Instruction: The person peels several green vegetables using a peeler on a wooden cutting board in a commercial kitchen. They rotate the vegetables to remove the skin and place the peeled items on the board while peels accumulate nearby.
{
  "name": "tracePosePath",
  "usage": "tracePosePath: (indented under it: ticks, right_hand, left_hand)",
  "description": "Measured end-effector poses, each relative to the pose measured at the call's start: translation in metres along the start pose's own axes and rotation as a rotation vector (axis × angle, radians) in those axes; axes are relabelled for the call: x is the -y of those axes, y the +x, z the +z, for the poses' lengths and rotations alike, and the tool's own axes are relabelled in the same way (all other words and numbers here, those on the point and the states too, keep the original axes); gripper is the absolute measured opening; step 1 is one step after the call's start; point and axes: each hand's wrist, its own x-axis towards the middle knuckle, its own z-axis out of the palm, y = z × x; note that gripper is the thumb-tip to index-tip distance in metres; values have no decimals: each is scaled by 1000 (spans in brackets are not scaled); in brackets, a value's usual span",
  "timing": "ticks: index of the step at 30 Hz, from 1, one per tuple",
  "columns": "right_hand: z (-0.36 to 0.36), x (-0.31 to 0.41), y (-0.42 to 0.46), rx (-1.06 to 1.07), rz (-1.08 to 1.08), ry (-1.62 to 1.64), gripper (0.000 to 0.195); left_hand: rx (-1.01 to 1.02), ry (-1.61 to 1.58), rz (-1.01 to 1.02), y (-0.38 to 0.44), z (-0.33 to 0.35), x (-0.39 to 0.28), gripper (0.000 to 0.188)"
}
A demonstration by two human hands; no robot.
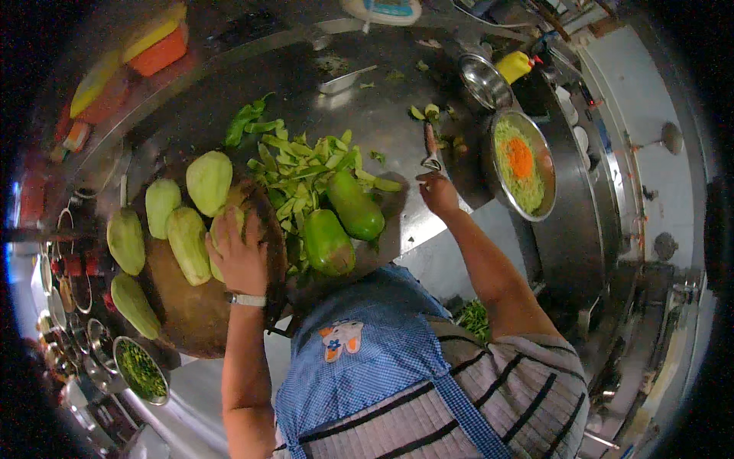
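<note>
My left hand (239, 249) rests on a peeled pale-green gourd (218, 261), its fingers curled over the top and covering much of it. This gourd lies at the right side of a round wooden chopping board (183, 321). Other peeled gourds (189, 245) lie to its left. On the steel counter, my right hand (440, 192) has partly bent fingers just below the metal head of a vegetable peeler (430, 152); whether they touch is unclear. Two unpeeled green gourds (330, 241) lie between my hands, beside a heap of green peelings (301, 160).
At right stands a steel bowl (551, 172) of shredded green vegetable with an orange shredded heap. Beyond it are another steel bowl (484, 80) and a yellow bottle (514, 67). Green peppers (243, 123) lie behind the peelings. Chopped greens fill a bowl (140, 370) at lower left.
</note>
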Motion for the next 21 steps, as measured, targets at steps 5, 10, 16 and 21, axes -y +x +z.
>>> tracePosePath:
  ticks: [5, 10, 16, 21]
  right_hand:
    - [11, -92, 21, -18, 231, -137, 20]
    - [29, -98, 85, 124, 60, -350, 36]
    - [63, -125, 100, 122, 186, -228, 55]
    - [107, -177, 96, 188, -22, -472, 39]
  left_hand:
    - [34, 111, -54, 4, 19, 14, 48]
    - [-3, 231, -97, 1, 23, 20, 36]
    - [88, 347, -256, -14, 12, 28, 43]
    - [74, 326, -354, -36, 11, 50, 38]
